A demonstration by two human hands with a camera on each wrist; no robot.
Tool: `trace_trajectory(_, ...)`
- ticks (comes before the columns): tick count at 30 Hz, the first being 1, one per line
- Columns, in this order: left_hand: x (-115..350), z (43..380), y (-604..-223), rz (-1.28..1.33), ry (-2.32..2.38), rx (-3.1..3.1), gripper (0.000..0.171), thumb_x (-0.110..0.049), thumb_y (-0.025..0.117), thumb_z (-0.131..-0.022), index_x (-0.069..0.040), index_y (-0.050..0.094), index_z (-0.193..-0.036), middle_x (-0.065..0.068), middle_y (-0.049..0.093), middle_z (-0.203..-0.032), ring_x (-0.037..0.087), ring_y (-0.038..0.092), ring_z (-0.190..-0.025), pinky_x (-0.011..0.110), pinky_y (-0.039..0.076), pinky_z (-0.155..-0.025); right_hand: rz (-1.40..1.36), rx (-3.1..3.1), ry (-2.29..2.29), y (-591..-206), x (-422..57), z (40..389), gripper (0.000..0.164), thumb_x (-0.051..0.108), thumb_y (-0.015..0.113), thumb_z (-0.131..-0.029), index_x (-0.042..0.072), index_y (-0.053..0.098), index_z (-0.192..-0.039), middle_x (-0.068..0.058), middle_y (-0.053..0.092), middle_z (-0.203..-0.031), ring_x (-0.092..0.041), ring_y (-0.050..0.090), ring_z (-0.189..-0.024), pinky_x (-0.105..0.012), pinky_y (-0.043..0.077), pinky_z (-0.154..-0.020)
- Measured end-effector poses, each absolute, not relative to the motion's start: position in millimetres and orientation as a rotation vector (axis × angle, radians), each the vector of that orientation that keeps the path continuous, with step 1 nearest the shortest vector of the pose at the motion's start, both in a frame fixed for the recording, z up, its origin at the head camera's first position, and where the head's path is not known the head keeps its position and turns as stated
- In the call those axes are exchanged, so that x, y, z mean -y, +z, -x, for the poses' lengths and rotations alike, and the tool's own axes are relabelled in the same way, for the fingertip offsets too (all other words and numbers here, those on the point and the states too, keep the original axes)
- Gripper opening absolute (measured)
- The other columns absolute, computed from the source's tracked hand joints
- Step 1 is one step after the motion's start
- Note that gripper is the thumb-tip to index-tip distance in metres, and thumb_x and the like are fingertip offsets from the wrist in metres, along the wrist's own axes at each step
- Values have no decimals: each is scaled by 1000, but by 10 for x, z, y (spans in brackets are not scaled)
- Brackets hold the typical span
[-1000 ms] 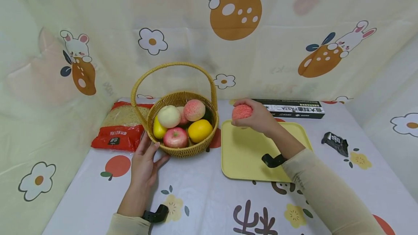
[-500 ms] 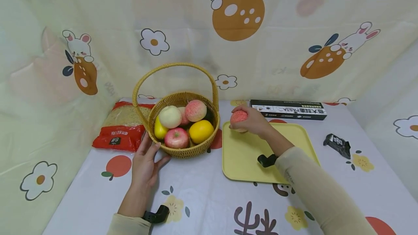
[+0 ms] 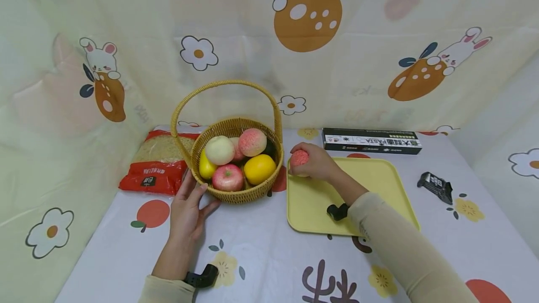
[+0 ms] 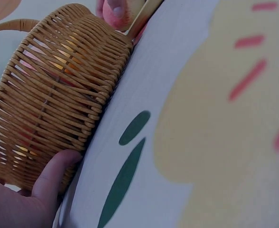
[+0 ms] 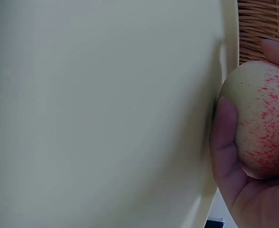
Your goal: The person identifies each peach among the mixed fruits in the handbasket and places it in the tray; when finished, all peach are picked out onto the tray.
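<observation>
My right hand [image 3: 313, 162] grips a pink-and-cream peach [image 5: 267, 118], its fingers curled round it. The peach is at the back left corner of the yellow tray [image 3: 311, 209], by the rim. Whether it touches the tray is hard to tell. My left hand [image 3: 187, 214] rests against the front left side of a wicker basket [image 3: 240, 196], fingers spread; in the left wrist view the thumb [image 4: 59, 173] lies along the weave. Inside the basket are a red apple [image 3: 227, 177], a yellow lemon [image 3: 258, 169], a pale round fruit [image 3: 219, 150], another peach [image 3: 252, 142] and more fruit partly hidden.
A red bag of grain [image 3: 157, 162] lies left of the basket, touching or close to it. Behind the tray is a black-and-white pasta box [image 3: 372, 141]. A small black packet [image 3: 435, 187] lies to the right. The basket's tall handle [image 3: 227, 82] arches upward.
My right hand has carried the peach left and lower, from above the tray's back edge to its back left corner. The left hand stays at the basket.
</observation>
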State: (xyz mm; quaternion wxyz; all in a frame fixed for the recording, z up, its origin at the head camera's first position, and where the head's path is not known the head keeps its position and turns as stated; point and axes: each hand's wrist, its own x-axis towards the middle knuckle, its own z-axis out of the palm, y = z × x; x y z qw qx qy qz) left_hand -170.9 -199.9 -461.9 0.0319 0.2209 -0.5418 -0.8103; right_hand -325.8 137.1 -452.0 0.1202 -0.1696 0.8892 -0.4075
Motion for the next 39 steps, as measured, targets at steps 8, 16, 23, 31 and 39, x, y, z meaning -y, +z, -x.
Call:
trace_trajectory(8, 2000, 1710, -4621, -679, -2498, 1672, 58, -25, 62, -107, -58, 46, -152, -14, 35, -170, 25, 42, -149, 47, 63, -96, 592, -2663, -1111, -4520, -1335, 3223, 62, 26, 89, -77, 9, 65, -131, -14, 68, -117, -27, 63, -94, -30, 59, -63)
trace_trajectory(16, 2004, 1715, -4606, -685, -2501, 1679, 60, -24, 62, -107, -58, 44, -153, -14, 33, -172, 24, 42, -150, 46, 62, -97, 627, -2748, -1016, -4524, -1316, 3192, 62, 27, 89, -76, 9, 66, -131, -13, 67, -122, -29, 60, -105, -41, 57, -88)
trace_trajectory(23, 1993, 1713, -4616, -667, -2495, 1682, 60, -23, 62, -108, -58, 44, -153, -13, 34, -171, 24, 43, -150, 45, 63, -96, 606, -2759, -1013, -4529, -1328, 3169, 64, 28, 89, -76, 10, 65, -133, -14, 66, -124, -30, 60, -108, -45, 58, -92)
trace_trajectory(31, 1998, 1718, -4617, -667, -2490, 1682, 59, -24, 62, -107, -58, 45, -152, -14, 35, -171, 24, 43, -149, 44, 63, -95, 618, -2764, -1020, -4528, -1326, 3163, 64, 28, 90, -76, 11, 65, -132, -14, 65, -120, -29, 60, -103, -42, 59, -87)
trace_trajectory(39, 1990, 1713, -4622, -669, -2494, 1680, 59, -24, 62, -107, -58, 45, -153, -14, 35, -170, 24, 43, -149, 44, 63, -95, 647, -2724, -967, -4472, -1353, 3183, 70, 32, 91, -77, 9, 62, -137, -16, 65, -130, -31, 61, -110, -44, 61, -90)
